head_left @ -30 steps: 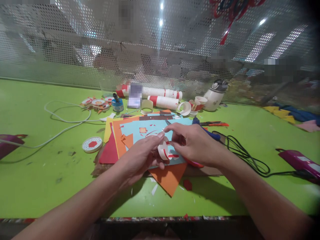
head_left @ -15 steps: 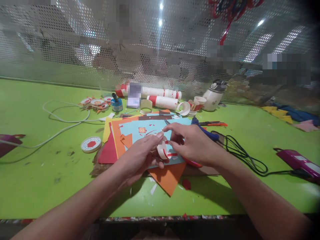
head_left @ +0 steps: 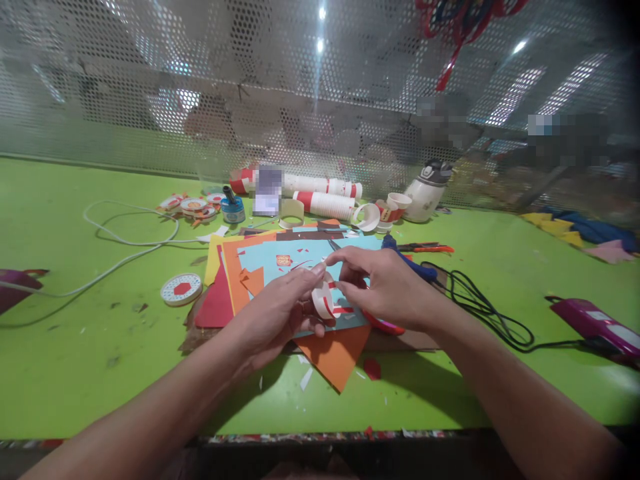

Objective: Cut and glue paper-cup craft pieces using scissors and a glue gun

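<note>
A small white paper piece with red strips (head_left: 324, 301) is held by my left hand (head_left: 287, 303), whose thumb and fingers close round it. My right hand (head_left: 383, 283) is at its upper right, thumb and forefinger bent towards the piece; the forefinger tip meets my left thumb at the top edge. Whether those right fingers pinch a part of it is too small to tell. Under both hands lie light blue sheets (head_left: 267, 252), over orange (head_left: 333, 357), red and yellow ones. Red-handled scissors (head_left: 385, 325) lie partly hidden beneath my right hand.
A round white disc (head_left: 181, 289) lies left of the sheets. Behind them stand a blue jar (head_left: 233, 210), stacked paper cups (head_left: 325, 205) and a white kettle (head_left: 427, 193). A blue glue gun (head_left: 410, 260), black cable (head_left: 493, 320) and purple device (head_left: 595, 323) are on the right.
</note>
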Demonstrator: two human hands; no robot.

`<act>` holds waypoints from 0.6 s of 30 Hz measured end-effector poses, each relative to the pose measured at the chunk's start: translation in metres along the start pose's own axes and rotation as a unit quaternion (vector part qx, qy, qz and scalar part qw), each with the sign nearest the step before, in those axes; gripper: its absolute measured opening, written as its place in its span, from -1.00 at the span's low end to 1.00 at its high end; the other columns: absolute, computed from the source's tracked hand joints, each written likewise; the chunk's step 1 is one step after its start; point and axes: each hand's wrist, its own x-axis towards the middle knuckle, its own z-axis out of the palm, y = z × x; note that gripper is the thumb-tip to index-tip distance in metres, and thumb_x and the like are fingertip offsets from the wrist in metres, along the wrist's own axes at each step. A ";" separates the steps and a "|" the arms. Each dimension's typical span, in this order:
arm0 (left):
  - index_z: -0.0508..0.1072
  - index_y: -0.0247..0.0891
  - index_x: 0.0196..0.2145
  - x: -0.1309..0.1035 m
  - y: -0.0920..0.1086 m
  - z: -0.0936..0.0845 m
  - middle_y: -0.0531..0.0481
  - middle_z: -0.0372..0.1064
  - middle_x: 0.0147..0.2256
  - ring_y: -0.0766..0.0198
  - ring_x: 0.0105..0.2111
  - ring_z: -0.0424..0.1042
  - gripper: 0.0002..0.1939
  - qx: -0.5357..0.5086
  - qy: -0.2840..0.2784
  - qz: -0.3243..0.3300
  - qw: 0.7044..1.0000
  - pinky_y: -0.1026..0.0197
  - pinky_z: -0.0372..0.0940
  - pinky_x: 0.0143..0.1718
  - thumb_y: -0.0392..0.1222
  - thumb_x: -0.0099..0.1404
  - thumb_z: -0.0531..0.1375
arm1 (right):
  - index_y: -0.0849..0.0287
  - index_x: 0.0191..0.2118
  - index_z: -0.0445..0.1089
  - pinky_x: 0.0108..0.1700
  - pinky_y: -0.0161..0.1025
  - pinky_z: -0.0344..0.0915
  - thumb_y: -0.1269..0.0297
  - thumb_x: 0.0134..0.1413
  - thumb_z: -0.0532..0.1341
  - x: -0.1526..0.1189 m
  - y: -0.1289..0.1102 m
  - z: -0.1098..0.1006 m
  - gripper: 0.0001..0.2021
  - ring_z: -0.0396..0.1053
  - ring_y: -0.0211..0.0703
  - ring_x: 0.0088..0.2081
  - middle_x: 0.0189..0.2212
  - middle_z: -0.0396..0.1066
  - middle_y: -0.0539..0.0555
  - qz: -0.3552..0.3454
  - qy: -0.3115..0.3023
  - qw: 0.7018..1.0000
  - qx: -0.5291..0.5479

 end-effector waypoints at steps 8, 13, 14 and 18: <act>0.40 -0.33 -0.27 0.000 0.001 -0.001 -0.02 0.33 -0.42 0.37 -0.46 0.33 -0.74 0.004 0.001 0.001 1.000 0.35 0.32 -0.52 -0.04 0.33 0.12 | 0.27 -0.11 0.44 -0.42 -0.38 0.20 0.58 -0.01 0.13 -0.002 -0.001 -0.001 -0.68 0.28 -0.33 -0.52 -0.53 0.42 -0.05 -0.017 0.012 1.000 0.016; 0.40 -0.31 -0.26 0.001 0.001 -0.001 -0.02 0.34 -0.40 0.36 -0.45 0.34 -0.75 -0.003 -0.005 0.001 1.000 0.35 0.32 -0.51 -0.03 0.32 0.14 | 0.30 -0.13 0.45 -0.42 -0.37 0.20 0.58 -0.02 0.14 -0.003 -0.001 0.000 -0.70 0.28 -0.33 -0.53 -0.55 0.42 -0.05 -0.022 0.027 0.999 0.019; 0.40 -0.31 -0.27 0.000 0.001 -0.001 -0.02 0.34 -0.41 0.36 -0.45 0.34 -0.74 -0.002 -0.006 0.000 1.000 0.34 0.31 -0.51 -0.03 0.31 0.15 | 0.30 -0.13 0.46 -0.43 -0.37 0.20 0.58 -0.02 0.14 -0.003 0.000 0.000 -0.70 0.28 -0.33 -0.53 -0.55 0.42 -0.05 -0.025 0.028 0.999 0.020; 0.40 -0.30 -0.26 -0.001 0.001 0.000 -0.01 0.34 -0.41 0.36 -0.46 0.33 -0.73 0.002 -0.004 -0.001 1.000 0.35 0.30 -0.51 -0.01 0.30 0.16 | 0.33 -0.14 0.46 -0.44 -0.37 0.20 0.58 -0.01 0.15 -0.003 0.001 0.001 -0.71 0.28 -0.32 -0.55 -0.56 0.42 -0.04 -0.036 0.034 0.998 0.029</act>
